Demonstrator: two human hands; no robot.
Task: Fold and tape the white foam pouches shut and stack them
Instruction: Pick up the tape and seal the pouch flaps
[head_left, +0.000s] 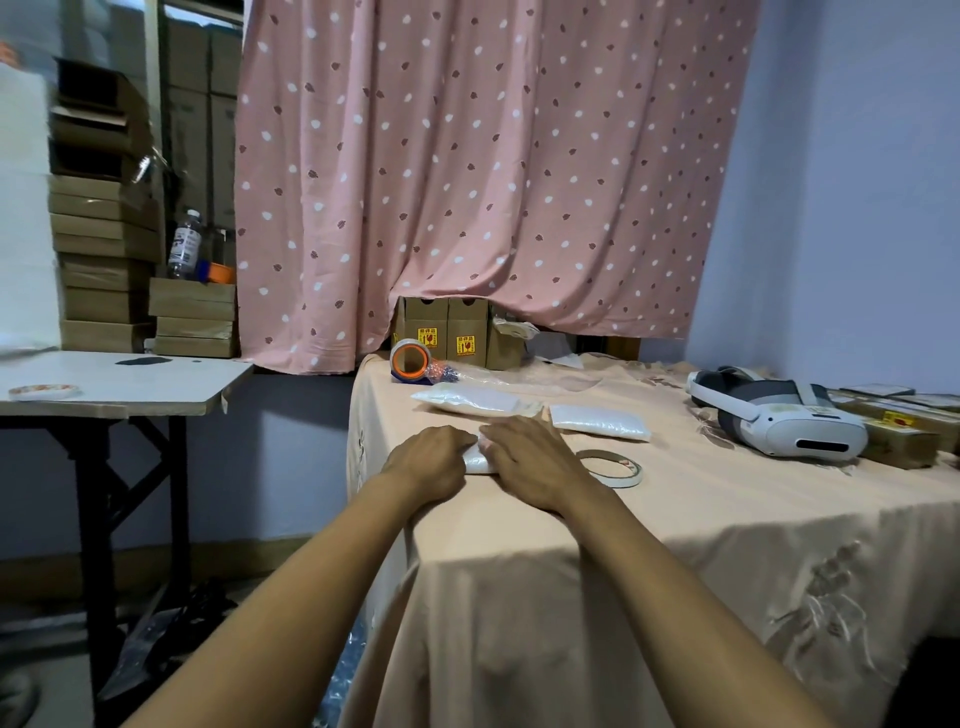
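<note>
We press both hands, left hand (428, 457) and right hand (530, 462), flat on the pouch (477, 460) near the desk (727, 509) edge; it looks light, soft and springy, best pinched along its folded edge.

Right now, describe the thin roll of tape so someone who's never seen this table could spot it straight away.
Find the table under the peach cloth. Just right of the right hand lies the thin roll of tape, flat on the cloth. Unlike the fat orange-cored tape roll at the table's far edge, it is a slim, pale ring.
</note>
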